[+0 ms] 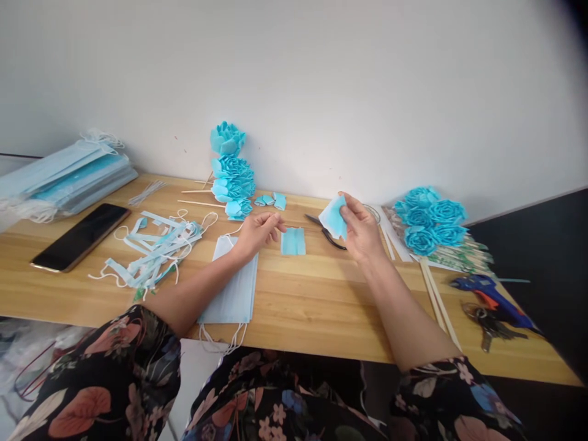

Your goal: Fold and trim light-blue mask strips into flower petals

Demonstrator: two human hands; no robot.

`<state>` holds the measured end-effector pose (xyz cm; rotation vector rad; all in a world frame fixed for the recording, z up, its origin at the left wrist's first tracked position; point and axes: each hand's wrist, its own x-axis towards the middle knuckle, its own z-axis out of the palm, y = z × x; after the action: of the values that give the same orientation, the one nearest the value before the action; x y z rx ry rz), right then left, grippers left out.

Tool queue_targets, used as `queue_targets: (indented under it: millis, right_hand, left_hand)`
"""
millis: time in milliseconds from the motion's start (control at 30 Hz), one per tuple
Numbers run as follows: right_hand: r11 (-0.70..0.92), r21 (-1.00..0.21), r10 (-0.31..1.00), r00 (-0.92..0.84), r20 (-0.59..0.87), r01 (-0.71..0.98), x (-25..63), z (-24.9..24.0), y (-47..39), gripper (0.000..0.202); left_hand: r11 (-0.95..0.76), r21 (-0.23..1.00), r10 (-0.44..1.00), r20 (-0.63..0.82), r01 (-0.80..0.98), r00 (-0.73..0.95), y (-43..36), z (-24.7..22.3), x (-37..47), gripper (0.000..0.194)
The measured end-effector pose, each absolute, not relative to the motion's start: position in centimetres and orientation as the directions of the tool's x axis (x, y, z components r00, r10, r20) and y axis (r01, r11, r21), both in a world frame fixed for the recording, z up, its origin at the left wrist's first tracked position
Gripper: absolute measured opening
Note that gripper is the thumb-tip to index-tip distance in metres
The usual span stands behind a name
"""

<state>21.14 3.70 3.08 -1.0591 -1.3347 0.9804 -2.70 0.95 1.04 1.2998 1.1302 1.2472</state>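
Note:
My right hand point(361, 229) pinches a small light-blue fabric piece point(332, 218) above the table, near the black-handled scissors point(327, 231). My left hand point(260, 234) has its fingers curled together over the top end of a flat face mask point(229, 285); whether anything small is between the fingertips is hidden. Just right of those fingers a blue fabric square point(293, 241) lies flat on the wood. Behind it are several small folded blue pieces point(278, 200). Blue fabric flowers on sticks point(233, 177) are stacked against the wall.
On the left are a mask pile point(68, 177), a phone point(81, 237) and cut strips with ear loops point(154, 251). To the right lie more blue flowers point(427, 217), wooden sticks point(436, 297), a blue glue gun point(493, 300) and keys point(489, 324). The table's front edge runs below my forearms.

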Motion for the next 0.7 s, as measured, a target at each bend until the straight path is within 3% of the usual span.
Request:
queue_targets:
  millis: [300, 500, 700]
  right_hand:
    - [0.084, -0.992, 0.988, -0.119, 0.095, -0.094, 18.7, 1.6, 2.5, 0.047]
    - [0.172, -0.983, 0.98, -0.111, 0.164, 0.062, 18.0, 1.3, 1.9, 0.037]
    - [0.289, -0.939, 0.95, -0.178, 0.257, 0.186, 17.8, 0.8, 1.6, 0.028]
  left_hand:
    - [-0.097, 0.995, 0.989, 0.099, -0.026, 0.106, 0.6, 1.5, -2.6, 0.058]
    - [-0.107, 0.994, 0.94, 0.101, 0.001, 0.327, -0.1, 2.0, -2.3, 0.062]
    - [-0.097, 0.994, 0.949, 0.075, 0.057, 0.305, 0.1, 1.0, -1.8, 0.046]
